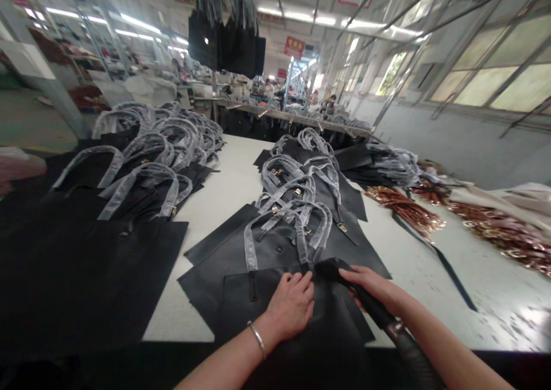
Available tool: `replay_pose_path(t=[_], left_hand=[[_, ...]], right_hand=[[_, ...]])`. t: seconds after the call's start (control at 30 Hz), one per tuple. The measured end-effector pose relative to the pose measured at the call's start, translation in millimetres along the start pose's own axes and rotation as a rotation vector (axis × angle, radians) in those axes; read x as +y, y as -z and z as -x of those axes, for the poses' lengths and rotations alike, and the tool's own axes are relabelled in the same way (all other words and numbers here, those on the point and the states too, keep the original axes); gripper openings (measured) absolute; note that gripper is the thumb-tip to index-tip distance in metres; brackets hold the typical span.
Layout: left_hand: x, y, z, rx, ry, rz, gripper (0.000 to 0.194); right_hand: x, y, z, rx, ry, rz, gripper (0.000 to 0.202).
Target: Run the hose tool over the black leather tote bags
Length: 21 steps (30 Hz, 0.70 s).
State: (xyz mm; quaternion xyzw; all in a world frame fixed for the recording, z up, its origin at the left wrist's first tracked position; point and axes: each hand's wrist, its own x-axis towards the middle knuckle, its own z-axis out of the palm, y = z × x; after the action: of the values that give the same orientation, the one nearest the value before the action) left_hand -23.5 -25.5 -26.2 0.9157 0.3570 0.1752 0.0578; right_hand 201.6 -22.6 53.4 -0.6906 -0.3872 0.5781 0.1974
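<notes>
A black leather-like bag panel (241, 315) lies in front of me. It carries a looped handle (252, 246) in clear plastic wrap. My left hand (293, 301), with a silver bangle at its wrist, rests on the panel, fingers curled by the base of the handle; the thumb is hidden. My right hand (372, 287) is wrapped round a black hand-held tool (365, 301) with a broad nozzle and a ribbed hose at its lower end. The nozzle is just right of my left fingertips, close to the panel. Whether it touches the panel I cannot tell.
More panels with wrapped handles (312, 140) are stacked beyond on the white table (241, 155). At left is another large pile (172, 132). Brown straps with metal rings (495, 223) and a black strip (451, 272) lie at right. Black bags (241, 46) hang overhead.
</notes>
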Motion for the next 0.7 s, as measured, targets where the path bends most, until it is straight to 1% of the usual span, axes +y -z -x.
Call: replay_pose_path(t=[0.17,0.27,0.37,0.43,0.53,0.63,0.7], left_hand=[[-1.8,4.2,0.0,-0.02,-0.008,0.001,0.032],[-2.2,4.3,-1.4,-0.029,-0.021,0.009,0.031],[-2.1,3.5,-2.2,-0.03,-0.013,0.012,0.032],[-1.7,2.6,-1.9,-0.029,-0.004,0.013,0.033],[-1.1,0.3,-1.5,-0.022,-0.003,0.011,0.033],[-3.3,-3.2,-5.6,0.008,0.006,0.007,0.033],[-8.1,-6.1,-12.4,0.039,0.033,-0.002,0.033]], right_hand=[[-3.4,8.5,-0.2,-0.019,-0.016,-0.017,0.032],[-2.5,8.2,-6.2,-0.012,-0.003,-0.04,0.033],[-4.3,5.0,-17.3,0.072,0.076,-0.069,0.033],[-4.2,4.4,-19.1,0.134,0.137,-0.08,0.033],[3.0,7.3,-6.1,0.15,0.154,-0.078,0.033],[16.6,13.2,20.3,0.116,0.102,-0.075,0.036],[26.1,17.7,40.0,0.106,0.089,-0.072,0.037]])
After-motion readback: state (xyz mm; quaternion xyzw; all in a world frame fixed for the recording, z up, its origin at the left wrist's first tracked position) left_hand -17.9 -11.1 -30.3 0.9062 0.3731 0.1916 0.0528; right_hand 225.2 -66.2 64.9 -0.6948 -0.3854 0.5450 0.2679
